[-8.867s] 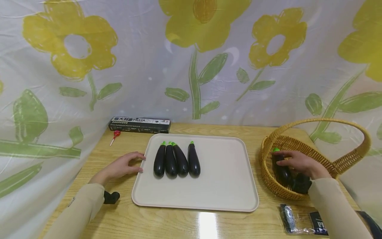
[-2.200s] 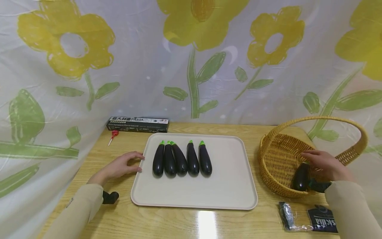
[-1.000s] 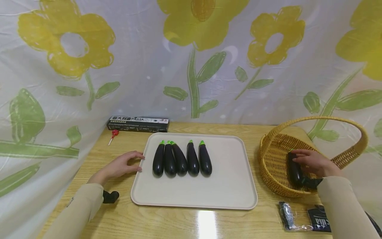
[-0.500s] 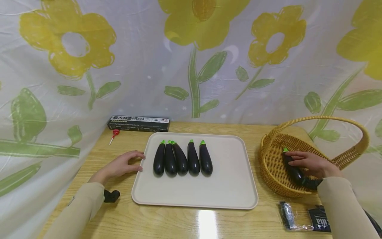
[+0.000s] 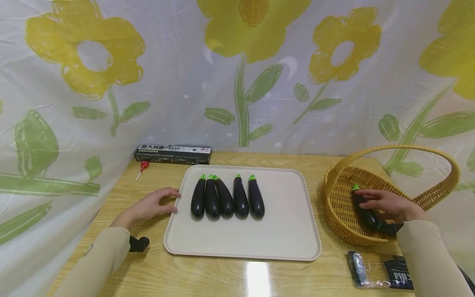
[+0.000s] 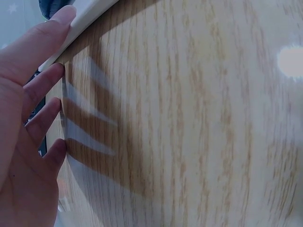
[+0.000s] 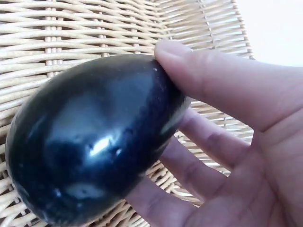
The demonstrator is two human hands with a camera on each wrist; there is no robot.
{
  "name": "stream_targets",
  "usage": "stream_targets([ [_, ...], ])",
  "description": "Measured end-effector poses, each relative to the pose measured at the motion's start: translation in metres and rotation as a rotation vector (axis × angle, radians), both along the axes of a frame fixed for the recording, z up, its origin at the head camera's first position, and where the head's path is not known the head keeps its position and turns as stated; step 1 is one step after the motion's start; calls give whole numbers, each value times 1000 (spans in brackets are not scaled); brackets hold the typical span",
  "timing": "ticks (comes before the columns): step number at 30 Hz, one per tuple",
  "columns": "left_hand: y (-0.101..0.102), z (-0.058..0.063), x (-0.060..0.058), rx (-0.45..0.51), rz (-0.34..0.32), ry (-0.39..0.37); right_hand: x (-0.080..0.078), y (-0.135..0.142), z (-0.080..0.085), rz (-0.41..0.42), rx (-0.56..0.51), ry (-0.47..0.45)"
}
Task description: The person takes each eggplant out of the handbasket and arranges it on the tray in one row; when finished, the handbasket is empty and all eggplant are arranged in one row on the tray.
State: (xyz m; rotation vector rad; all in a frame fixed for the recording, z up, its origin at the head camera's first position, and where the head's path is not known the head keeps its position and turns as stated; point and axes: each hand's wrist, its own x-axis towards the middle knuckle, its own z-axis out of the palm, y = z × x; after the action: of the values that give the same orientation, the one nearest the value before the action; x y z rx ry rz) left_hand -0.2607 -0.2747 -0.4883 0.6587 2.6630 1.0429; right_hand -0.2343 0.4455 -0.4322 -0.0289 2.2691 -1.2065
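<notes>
Inside the wicker basket [image 5: 339,225] at the right, my right hand [image 5: 391,205] holds a dark eggplant [image 5: 365,214] with a green stem end. The right wrist view shows thumb and fingers around the eggplant [image 7: 90,142], its rounded end toward the camera. Several more eggplants [image 5: 226,200] lie side by side on the left half of the cream tray [image 5: 282,231], stems pointing away. At the tray's left rim rests my left hand [image 5: 152,205], fingers relaxed and holding nothing. In the left wrist view its thumb touches or nearly touches the rim.
A black pasta box [image 5: 172,154] lies at the table's back left, with a red lollipop [image 5: 144,166] in front of it. A clear plastic package [image 5: 371,270] sits before the basket. The basket's tall handle [image 5: 402,147] arches above my right hand.
Since the oldest frame, another eggplant has come onto the tray at the row's right end. Over the last second, the eggplant in the basket has shifted slightly left in my right hand. My left hand stays put.
</notes>
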Motion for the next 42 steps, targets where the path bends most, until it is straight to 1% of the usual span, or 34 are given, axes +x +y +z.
stream_targets([
  [5, 0, -1, -1, 27, -7, -4, 2, -3, 4, -24, -5, 50],
  [8, 0, -2, -1, 28, -11, 0, 4, -9, 8, -65, 20, 83],
  [11, -1, -2, -1, 24, -14, 3, 9, -16, 15, -76, 55, 128],
  [13, -1, -2, -1, 22, -16, 3, 14, -21, 21, -81, 61, 159],
  [15, -1, -2, -1, 24, -15, 2, 21, -27, 26, -48, 87, 220],
  [19, -1, -2, 0, 30, -16, 2, 35, -38, 38, -12, 148, 312],
  [21, -2, -3, 0, 32, -17, 3, 42, -43, 43, 2, 177, 341],
  [24, -2, -3, 1, 30, -18, 9, 52, -50, 50, 5, 187, 377],
  [29, -1, -4, 0, 31, -21, 16, 70, -63, 60, 26, 236, 463],
  [33, -1, -4, -1, 40, -22, 15, 83, -73, 66, 50, 249, 503],
  [37, 0, -2, 0, 42, -23, 12, 93, -84, 69, 56, 239, 516],
  [42, 1, -1, 0, 34, -20, 8, 98, -98, 71, 80, 217, 537],
])
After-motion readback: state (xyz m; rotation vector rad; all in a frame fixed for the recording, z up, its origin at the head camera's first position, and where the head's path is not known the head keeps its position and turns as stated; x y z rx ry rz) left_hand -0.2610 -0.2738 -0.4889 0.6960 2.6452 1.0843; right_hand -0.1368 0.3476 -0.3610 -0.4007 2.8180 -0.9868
